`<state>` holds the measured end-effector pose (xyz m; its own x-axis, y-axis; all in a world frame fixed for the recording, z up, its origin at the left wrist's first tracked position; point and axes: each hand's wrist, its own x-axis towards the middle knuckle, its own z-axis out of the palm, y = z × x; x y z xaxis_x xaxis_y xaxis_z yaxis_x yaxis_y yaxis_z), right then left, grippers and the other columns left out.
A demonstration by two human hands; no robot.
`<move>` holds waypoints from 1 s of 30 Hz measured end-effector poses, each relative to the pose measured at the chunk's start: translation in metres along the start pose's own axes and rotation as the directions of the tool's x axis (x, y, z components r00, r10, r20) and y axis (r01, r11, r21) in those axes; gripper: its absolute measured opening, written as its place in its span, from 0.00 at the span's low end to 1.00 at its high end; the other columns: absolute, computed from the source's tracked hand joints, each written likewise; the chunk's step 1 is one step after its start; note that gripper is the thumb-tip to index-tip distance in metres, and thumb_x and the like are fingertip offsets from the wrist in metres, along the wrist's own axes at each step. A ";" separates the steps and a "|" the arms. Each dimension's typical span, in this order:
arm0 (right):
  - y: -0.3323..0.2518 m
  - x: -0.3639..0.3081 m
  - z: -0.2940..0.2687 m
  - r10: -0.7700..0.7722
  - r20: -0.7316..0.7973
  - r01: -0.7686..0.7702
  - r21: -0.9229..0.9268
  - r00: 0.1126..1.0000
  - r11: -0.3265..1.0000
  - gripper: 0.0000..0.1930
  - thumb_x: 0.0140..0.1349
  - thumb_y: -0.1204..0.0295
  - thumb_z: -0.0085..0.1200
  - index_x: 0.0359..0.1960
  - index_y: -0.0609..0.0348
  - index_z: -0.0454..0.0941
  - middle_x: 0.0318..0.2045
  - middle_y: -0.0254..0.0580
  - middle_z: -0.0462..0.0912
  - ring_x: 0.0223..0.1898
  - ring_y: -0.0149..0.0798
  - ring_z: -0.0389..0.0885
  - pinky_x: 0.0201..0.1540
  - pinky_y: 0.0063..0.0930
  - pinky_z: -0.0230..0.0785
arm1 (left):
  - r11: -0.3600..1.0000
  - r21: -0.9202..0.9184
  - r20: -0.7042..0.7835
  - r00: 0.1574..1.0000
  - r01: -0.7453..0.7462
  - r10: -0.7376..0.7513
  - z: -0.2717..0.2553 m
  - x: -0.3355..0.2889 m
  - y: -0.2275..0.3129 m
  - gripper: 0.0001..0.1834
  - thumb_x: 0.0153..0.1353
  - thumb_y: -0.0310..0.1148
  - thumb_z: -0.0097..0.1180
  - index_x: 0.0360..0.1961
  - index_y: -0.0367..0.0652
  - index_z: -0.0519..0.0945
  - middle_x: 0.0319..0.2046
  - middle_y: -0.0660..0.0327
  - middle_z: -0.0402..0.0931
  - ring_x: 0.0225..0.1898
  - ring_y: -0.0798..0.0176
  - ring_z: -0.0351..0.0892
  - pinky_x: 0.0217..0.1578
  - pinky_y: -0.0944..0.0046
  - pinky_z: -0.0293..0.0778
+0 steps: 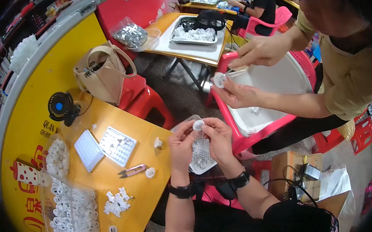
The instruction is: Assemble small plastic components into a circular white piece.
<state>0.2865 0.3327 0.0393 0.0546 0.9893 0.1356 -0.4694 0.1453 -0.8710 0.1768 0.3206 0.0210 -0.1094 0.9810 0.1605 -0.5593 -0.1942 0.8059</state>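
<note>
My left hand (182, 143) and my right hand (220, 140) come together in the middle, fingertips pinched on one small round white plastic part (198, 125). Directly beneath them is a white perforated basket (203, 162), partly hidden by my hands. On the yellow-brown table (137, 201) to the left lie thread snips (132, 170), loose white plastic parts (150, 172) and a heap of small white pieces (117, 201). A white tray of round pieces (118, 145) rests beside a second white tray (88, 150).
A see-through bin of white parts (76, 216), a spotted cup (28, 173) and a black fan (62, 107) line the table's left side. At right, a co-worker's hands (241, 94) hold a similar white part above a pink chair (235, 129) bearing a white tub (276, 81).
</note>
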 end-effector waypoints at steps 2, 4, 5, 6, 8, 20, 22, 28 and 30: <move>-0.002 0.001 0.000 0.041 -0.026 -0.040 0.029 0.999 0.999 0.07 0.57 0.81 0.54 0.38 0.64 0.80 0.31 0.33 0.82 0.28 0.21 0.74 0.31 0.14 0.63 | 0.994 -0.112 0.020 1.000 -0.004 0.006 -0.002 0.002 -0.006 0.17 0.55 0.13 0.55 0.47 0.33 0.78 0.44 0.58 0.77 0.44 0.65 0.79 0.46 0.69 0.75; -0.003 0.002 0.003 0.036 -0.012 -0.035 0.047 0.999 0.998 0.08 0.56 0.81 0.54 0.38 0.64 0.80 0.32 0.34 0.82 0.28 0.21 0.74 0.30 0.14 0.63 | 0.996 -0.074 0.016 0.998 -0.054 0.055 -0.005 0.003 -0.007 0.17 0.55 0.12 0.55 0.47 0.33 0.78 0.45 0.57 0.77 0.45 0.65 0.79 0.47 0.69 0.75; -0.002 0.003 0.004 0.027 -0.001 -0.027 0.025 1.000 0.999 0.07 0.57 0.80 0.54 0.38 0.65 0.79 0.32 0.35 0.82 0.29 0.22 0.76 0.32 0.15 0.65 | 0.996 -0.075 0.010 0.999 -0.051 0.052 -0.008 0.004 -0.007 0.17 0.55 0.13 0.55 0.47 0.34 0.79 0.45 0.57 0.77 0.45 0.65 0.79 0.47 0.69 0.75; -0.001 -0.001 0.003 0.027 0.006 -0.027 -0.001 1.000 1.000 0.07 0.58 0.79 0.54 0.38 0.65 0.79 0.32 0.35 0.82 0.30 0.23 0.77 0.33 0.15 0.67 | 0.996 -0.077 0.003 0.999 -0.046 0.047 -0.006 0.003 -0.006 0.17 0.55 0.13 0.55 0.47 0.34 0.79 0.45 0.57 0.77 0.45 0.65 0.79 0.47 0.69 0.75; -0.002 0.000 0.001 0.048 0.005 -0.048 0.003 0.999 0.999 0.07 0.59 0.80 0.53 0.39 0.65 0.79 0.32 0.36 0.82 0.31 0.24 0.78 0.34 0.16 0.68 | 0.995 -0.087 0.032 0.998 -0.057 0.060 -0.005 0.005 -0.005 0.16 0.56 0.14 0.55 0.47 0.34 0.79 0.45 0.57 0.77 0.46 0.65 0.78 0.47 0.69 0.74; -0.006 0.000 0.006 0.004 -0.044 -0.008 -0.096 0.999 0.995 0.07 0.59 0.79 0.52 0.38 0.65 0.79 0.30 0.34 0.82 0.30 0.23 0.77 0.32 0.15 0.66 | 0.996 -0.073 0.023 0.998 -0.056 0.057 -0.004 0.009 -0.006 0.16 0.56 0.13 0.53 0.47 0.32 0.78 0.41 0.59 0.77 0.44 0.66 0.77 0.46 0.68 0.74; -0.003 0.000 0.007 0.016 -0.057 -0.020 -0.069 0.998 0.997 0.07 0.59 0.79 0.53 0.38 0.65 0.79 0.30 0.34 0.82 0.29 0.22 0.76 0.32 0.15 0.65 | 0.994 -0.082 0.027 0.997 -0.073 0.075 -0.004 0.008 -0.006 0.17 0.55 0.13 0.53 0.46 0.32 0.78 0.41 0.59 0.77 0.44 0.67 0.77 0.47 0.68 0.74; 0.000 0.000 0.003 0.033 -0.087 -0.037 -0.049 0.996 0.998 0.06 0.56 0.78 0.55 0.36 0.64 0.79 0.29 0.32 0.81 0.28 0.20 0.75 0.31 0.14 0.63 | 0.996 -0.043 0.065 0.995 -0.074 0.077 -0.005 0.006 -0.007 0.17 0.54 0.12 0.55 0.46 0.33 0.79 0.41 0.60 0.76 0.43 0.67 0.76 0.47 0.69 0.73; 0.002 0.001 0.001 0.040 -0.084 -0.043 -0.034 0.996 0.999 0.06 0.56 0.78 0.55 0.35 0.63 0.79 0.29 0.31 0.81 0.28 0.20 0.75 0.30 0.14 0.63 | 0.996 -0.009 0.056 0.994 -0.094 0.095 -0.006 0.008 -0.008 0.17 0.53 0.12 0.55 0.46 0.34 0.79 0.41 0.60 0.76 0.44 0.67 0.76 0.46 0.71 0.72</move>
<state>0.2844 0.3340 0.0385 0.1102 0.9921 0.0606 -0.4410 0.1035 -0.8915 0.1754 0.3296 0.0120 -0.1155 0.9565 0.2679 -0.5539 -0.2859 0.7820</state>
